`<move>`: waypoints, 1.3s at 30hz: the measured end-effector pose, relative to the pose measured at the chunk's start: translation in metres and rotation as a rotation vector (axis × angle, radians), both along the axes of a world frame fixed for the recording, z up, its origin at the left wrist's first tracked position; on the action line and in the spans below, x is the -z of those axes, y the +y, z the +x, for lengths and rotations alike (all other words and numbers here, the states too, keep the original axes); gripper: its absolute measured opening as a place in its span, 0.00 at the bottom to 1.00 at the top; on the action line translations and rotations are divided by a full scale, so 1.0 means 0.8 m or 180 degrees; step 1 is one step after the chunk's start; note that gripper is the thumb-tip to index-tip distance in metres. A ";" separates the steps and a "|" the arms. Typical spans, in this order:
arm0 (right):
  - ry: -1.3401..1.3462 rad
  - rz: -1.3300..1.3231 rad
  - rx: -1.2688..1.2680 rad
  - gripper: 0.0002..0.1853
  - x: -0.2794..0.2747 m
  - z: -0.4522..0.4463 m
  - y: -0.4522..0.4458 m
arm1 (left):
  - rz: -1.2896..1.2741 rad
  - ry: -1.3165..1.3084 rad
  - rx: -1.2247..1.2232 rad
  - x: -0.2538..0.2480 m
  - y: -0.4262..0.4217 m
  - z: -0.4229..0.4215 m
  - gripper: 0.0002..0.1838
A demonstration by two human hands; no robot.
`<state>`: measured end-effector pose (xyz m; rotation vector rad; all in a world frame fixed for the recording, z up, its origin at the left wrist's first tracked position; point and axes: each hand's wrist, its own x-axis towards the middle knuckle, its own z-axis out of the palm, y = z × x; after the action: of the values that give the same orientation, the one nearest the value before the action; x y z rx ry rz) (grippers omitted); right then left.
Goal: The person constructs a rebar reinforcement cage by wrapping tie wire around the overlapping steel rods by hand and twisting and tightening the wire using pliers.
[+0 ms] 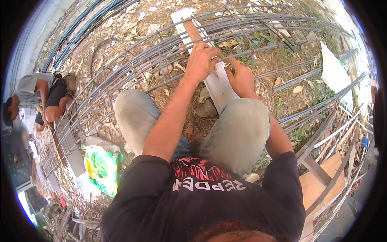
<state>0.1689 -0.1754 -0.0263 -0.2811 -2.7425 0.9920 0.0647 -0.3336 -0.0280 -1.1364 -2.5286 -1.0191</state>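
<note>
Well left of the fingers, a person (34, 92) crouches; nearer is a green-and-yellow bag (100, 169). Steel rods (242, 23) run under and beyond the fingers to both sides. The left hand (202, 62) bends its fingers at the near end of a brown strip (192, 31); I cannot tell whether they grip. A white board (219, 82) lies beneath, between both hands. The right hand's (240, 78) fingers curl beside a rod, their hold unclear.
</note>
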 end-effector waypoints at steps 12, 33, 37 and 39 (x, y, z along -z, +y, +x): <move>0.0013 -0.0046 0.0011 0.13 0.003 -0.001 0.002 | 0.0592 0.0028 -0.0013 0.017 0.005 0.002 0.08; -0.0956 0.0322 -0.2380 0.09 -0.058 -0.153 0.091 | 0.0619 -0.0392 -0.0211 0.017 0.015 0.012 0.06; -0.1024 0.0595 -0.2224 0.10 -0.055 -0.166 0.086 | 0.0568 -0.0512 -0.0213 0.018 0.014 0.008 0.06; -0.1044 0.0694 -0.2181 0.11 -0.055 -0.164 0.077 | 0.0574 -0.0311 -0.0097 0.025 0.013 0.004 0.06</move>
<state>0.0374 -0.1134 0.0176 0.6287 -3.2940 0.8099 0.0683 -0.3235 -0.0477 -1.0185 -2.4574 -1.2942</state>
